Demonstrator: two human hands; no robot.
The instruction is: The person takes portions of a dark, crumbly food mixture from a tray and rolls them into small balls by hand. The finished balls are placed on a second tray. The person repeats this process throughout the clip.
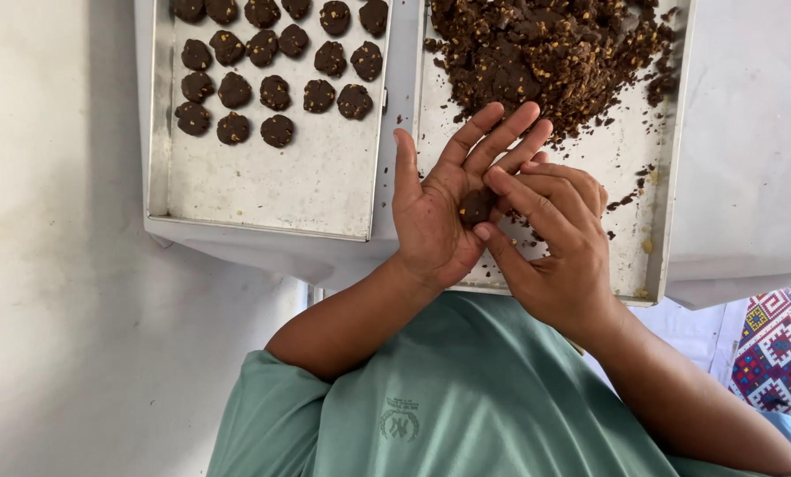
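Hands at work over two metal baking trays, seen from above. The left hand (431, 208) is spread flat, palm up, with a small lump of chocolate dough (476, 206) resting at the base of its fingers. The right hand (559, 238) curls over it, thumb and forefinger pinching the lump against the palm. This looks like the shaping step, one piece being pressed round. Behind the hands, the right tray (625, 159) holds a loose heap of dark, nut-flecked dough (546, 53). The left tray (263, 199) carries rows of shaped dough rounds (274, 93), its near half bare. Placing this piece would call for a reach left to that bare metal, just beside the last row.
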